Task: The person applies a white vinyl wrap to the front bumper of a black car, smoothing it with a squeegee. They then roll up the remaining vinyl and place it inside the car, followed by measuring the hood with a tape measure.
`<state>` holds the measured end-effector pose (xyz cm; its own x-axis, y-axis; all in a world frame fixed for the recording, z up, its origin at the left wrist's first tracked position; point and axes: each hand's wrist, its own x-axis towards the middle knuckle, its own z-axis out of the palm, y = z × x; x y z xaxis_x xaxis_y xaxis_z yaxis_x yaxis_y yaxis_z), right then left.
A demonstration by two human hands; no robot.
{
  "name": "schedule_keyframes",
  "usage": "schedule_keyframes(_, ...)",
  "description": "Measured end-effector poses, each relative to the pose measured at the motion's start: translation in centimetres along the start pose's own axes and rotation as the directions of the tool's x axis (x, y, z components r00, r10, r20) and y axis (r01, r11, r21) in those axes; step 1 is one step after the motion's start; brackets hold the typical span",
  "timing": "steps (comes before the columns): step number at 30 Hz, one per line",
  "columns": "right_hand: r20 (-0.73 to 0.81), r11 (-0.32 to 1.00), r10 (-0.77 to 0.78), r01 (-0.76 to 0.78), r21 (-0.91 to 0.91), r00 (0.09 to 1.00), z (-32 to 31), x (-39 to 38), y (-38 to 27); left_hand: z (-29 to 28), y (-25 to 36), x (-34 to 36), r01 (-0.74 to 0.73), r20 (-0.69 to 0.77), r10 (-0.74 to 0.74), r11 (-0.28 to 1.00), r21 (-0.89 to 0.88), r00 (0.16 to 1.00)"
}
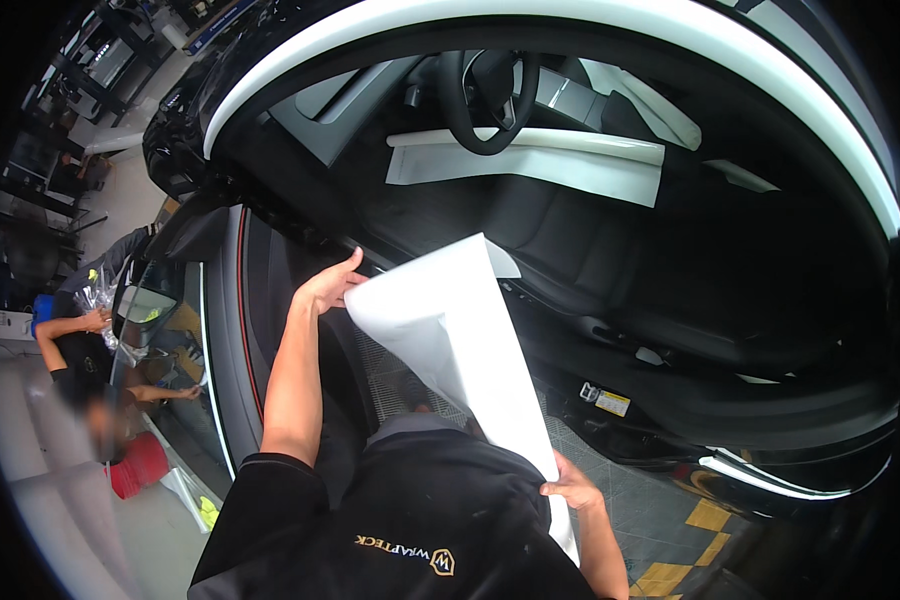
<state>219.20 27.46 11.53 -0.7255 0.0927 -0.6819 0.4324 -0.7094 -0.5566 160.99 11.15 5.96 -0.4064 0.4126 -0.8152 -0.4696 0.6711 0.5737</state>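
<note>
My left hand (332,282) grips the upper left edge of a large white sheet (440,310), thumb raised and fingers at its edge. My right hand (568,490) is closed on the sheet's lower right edge, beside my dark shirt. The sheet hangs diagonally in front of me in the open car doorway, with a folded-over part along it. Beyond it are a black seat (570,240) and a steering wheel (495,140), with another white sheet (530,165) rolled along one edge lying beneath the wheel.
The open door (232,340) stands at my left, the sill (670,440) at right. Outside the door, a person in a dark shirt (85,355) bends with arms out, near clear plastic (100,300) and a red object (140,465). A further white roll (660,110) lies inside the car.
</note>
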Motion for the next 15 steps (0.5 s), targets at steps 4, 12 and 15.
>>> schedule_keyframes(4,-0.033,0.999,-0.032,0.033,0.006,0.999,0.8,-0.8,-0.7,0.1,0.3,2.8,-0.229,0.056,0.276,0.879,-0.417,0.959)
schedule_keyframes(12,0.016,0.998,-0.03,0.031,-0.054,0.999,-0.5,0.1,-0.5,3.1,6.8,1.2,-0.172,-0.467,0.359,0.902,0.396,0.808)
schedule_keyframes(15,0.074,0.995,0.006,-0.013,0.098,0.997,-2.2,0.7,1.1,9.0,7.8,-6.4,-0.426,-0.147,0.884,0.353,0.833,0.445)
